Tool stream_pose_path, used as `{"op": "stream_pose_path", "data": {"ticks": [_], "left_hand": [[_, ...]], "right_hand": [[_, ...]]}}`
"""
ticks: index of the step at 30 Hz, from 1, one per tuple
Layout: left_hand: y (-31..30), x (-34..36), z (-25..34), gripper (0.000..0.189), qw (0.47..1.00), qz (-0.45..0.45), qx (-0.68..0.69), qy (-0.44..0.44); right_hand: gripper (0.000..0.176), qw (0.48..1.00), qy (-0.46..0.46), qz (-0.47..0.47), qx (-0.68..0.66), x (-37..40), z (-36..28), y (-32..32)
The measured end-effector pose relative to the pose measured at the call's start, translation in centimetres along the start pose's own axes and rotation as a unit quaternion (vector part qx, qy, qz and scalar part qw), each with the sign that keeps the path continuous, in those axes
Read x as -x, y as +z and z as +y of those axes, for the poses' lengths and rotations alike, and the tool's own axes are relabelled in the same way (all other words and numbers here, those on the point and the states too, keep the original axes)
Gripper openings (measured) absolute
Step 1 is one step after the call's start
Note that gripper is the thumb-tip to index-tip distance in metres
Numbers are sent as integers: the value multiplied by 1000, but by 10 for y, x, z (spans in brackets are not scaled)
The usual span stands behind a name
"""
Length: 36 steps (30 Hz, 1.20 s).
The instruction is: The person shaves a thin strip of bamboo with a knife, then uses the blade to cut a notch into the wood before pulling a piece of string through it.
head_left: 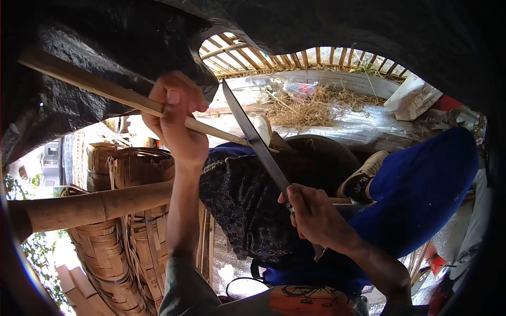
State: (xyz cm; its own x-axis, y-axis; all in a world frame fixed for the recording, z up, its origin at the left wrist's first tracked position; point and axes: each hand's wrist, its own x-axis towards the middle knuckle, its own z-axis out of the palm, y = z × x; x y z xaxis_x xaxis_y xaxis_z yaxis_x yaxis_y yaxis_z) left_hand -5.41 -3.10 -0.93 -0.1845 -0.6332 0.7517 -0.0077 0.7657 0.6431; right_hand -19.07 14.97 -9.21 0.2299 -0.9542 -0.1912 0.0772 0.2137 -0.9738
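Note:
My left hand [176, 118] is closed around a long, narrow bamboo strip [95, 87], which slants from the upper left down to the middle of the view. In my right hand [321, 216] is the handle of a long machete [258, 142], its dark blade pointing up and to the left. The lower end of the strip meets the blade near its middle in this view. Beneath both lies a dark patterned cloth [242, 205] spread over my lap. The handle is mostly hidden by my fingers, with its end showing below them.
Rolls of woven bamboo [105, 253] stand at the left, behind a thick bamboo pole [100, 205]. Black plastic sheeting [121, 42] hangs overhead. Ahead are a heap of dry shavings [316, 108], a white sack [414, 97] and a slatted bamboo fence [316, 55]. My shoe [366, 171] is at the right.

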Motion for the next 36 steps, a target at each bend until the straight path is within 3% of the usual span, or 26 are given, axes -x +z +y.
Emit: {"op": "stream_pose_path", "data": {"ticks": [2, 3, 5, 6, 8, 10, 15, 17, 24, 26, 27, 29, 33, 35, 36], "left_hand": [[-8, -16, 10, 35, 999, 18, -8, 27], [-15, -23, 15, 36, 1000, 1, 17, 26], [-20, -28, 15, 37, 999, -18, 38, 25], [-20, -28, 12, 38, 999, -19, 46, 16], [-17, -27, 10, 39, 998, -23, 56, 4], [-12, -24, 7, 41, 998, 24, 52, -18], [5, -28, 5, 41, 999, 33, 29, -8], [6, -30, 2, 41, 999, 36, 30, -6], [3, -28, 4, 43, 996, 36, 73, -42], [-3, -27, 4, 43, 994, 26, 97, -45], [-6, -26, 4, 44, 988, 20, 144, -60], [-12, -25, 3, 45, 979, 18, 191, -74], [-15, -25, 3, 47, 980, -2, 188, -71], [-16, -26, 2, 48, 982, -2, 174, -72], [-18, -26, 2, 48, 977, -17, 196, -82]], "right_hand": [[34, 995, -86, 2, 42, 1, 19, 4], [34, 995, -87, -2, 41, 1, 11, 2], [25, 995, 57, -73, 37, 1, -11, -4], [25, 995, 57, -74, 36, 3, -9, -5], [30, 982, -20, -84, 170, 10, -3, -7], [33, 980, -30, -78, 182, 13, -2, -10], [38, 962, -94, -43, 251, 20, -3, -21], [39, 854, -232, -2, 465, 20, -7, -25], [38, 856, -228, -41, 462, 9, -10, -37], [37, 909, -179, -101, 362, 3, -15, -40], [37, 909, -180, -102, 363, 2, -15, -40], [36, 857, -270, -40, 437, 3, -16, -37], [21, 867, -256, -5, 427, -1, -21, -34], [24, 938, -120, -80, 315, -7, -38, -41], [24, 937, -120, -81, 317, -7, -37, -41]]}}
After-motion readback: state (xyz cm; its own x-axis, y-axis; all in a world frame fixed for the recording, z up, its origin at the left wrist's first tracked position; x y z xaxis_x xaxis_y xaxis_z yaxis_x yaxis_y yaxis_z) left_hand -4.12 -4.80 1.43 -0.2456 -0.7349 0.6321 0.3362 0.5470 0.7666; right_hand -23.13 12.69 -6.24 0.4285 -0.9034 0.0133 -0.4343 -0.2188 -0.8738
